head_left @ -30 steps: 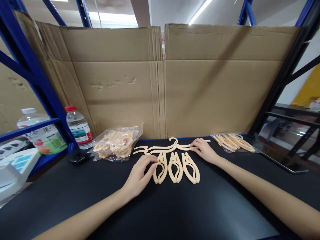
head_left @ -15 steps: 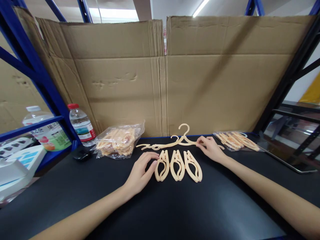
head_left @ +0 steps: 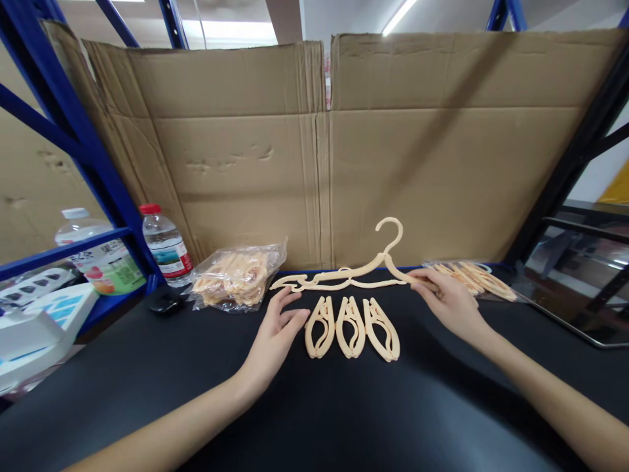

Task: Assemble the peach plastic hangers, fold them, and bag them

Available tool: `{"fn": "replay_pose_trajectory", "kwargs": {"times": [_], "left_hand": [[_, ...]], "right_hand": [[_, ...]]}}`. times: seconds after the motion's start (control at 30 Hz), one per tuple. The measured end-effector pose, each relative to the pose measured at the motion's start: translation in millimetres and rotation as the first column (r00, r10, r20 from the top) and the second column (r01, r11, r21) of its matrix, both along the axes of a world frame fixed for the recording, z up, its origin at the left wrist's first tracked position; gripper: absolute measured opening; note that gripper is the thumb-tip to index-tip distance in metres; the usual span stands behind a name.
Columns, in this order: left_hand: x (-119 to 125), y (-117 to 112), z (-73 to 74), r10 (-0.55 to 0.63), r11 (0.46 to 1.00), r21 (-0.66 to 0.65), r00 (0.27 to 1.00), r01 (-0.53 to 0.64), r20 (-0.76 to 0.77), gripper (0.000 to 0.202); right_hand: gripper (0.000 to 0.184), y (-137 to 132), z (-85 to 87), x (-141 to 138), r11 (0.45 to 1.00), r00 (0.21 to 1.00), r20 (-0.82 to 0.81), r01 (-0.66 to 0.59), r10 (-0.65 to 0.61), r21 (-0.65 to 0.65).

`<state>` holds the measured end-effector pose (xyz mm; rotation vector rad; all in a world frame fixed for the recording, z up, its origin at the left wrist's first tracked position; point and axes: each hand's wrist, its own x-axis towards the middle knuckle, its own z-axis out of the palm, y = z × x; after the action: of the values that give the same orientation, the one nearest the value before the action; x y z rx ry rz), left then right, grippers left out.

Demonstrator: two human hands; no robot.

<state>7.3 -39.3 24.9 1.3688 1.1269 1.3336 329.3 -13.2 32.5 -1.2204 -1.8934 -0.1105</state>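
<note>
My right hand (head_left: 449, 301) pinches the right end of a cream plastic clothes hanger (head_left: 366, 267), whose hook points up. The hanger is raised a little at that side, and its left arm reaches down toward the table. Behind it lies what looks like another unfolded hanger (head_left: 376, 284), partly covered. My left hand (head_left: 278, 328) is open, its fingers apart and curved close to the hanger's left end; whether they touch it I cannot tell. Just right of that hand, three folded hangers lie in a row: a left one (head_left: 310, 339), a middle one (head_left: 341, 337) and a right one (head_left: 374, 335).
A clear bag of folded hangers (head_left: 238, 275) lies at back left, another bag (head_left: 474, 278) at back right. A red-capped water bottle (head_left: 167, 246) and a black mouse (head_left: 164, 301) are at left. Cardboard (head_left: 246, 170) walls the back; a dark tablet-like panel (head_left: 565, 314) lies at right.
My right hand has moved right and toward me, pulling the hanger with it; its hook now stands higher and farther right. My left hand has shifted slightly left, toward the hanger's left end.
</note>
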Motion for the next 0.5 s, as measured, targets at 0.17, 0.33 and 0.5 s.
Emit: {"fn": "replay_pose_trajectory", "kwargs": {"times": [0.17, 0.33, 0.5], "left_hand": [[4.0, -3.8, -3.2, 0.026, 0.997, -0.078, 0.992, -0.016, 0.123, 0.058], [3.6, -4.0, -6.7, -0.078, 0.997, 0.015, 0.997, 0.078, 0.026, 0.071], [2.6, -3.5, -14.1, -0.196, 0.98, 0.029, 0.978, 0.198, -0.067, 0.075]], "right_hand": [[0.017, -11.9, -19.5, -12.4, 0.999, 0.995, 0.093, -0.038, 0.035, 0.026], [0.018, -17.4, -22.7, -20.1, 0.994, 0.981, 0.164, -0.105, 0.105, -0.008], [0.019, -22.6, -23.8, -24.4, 0.985, 0.969, 0.179, -0.17, 0.17, -0.016]]}}
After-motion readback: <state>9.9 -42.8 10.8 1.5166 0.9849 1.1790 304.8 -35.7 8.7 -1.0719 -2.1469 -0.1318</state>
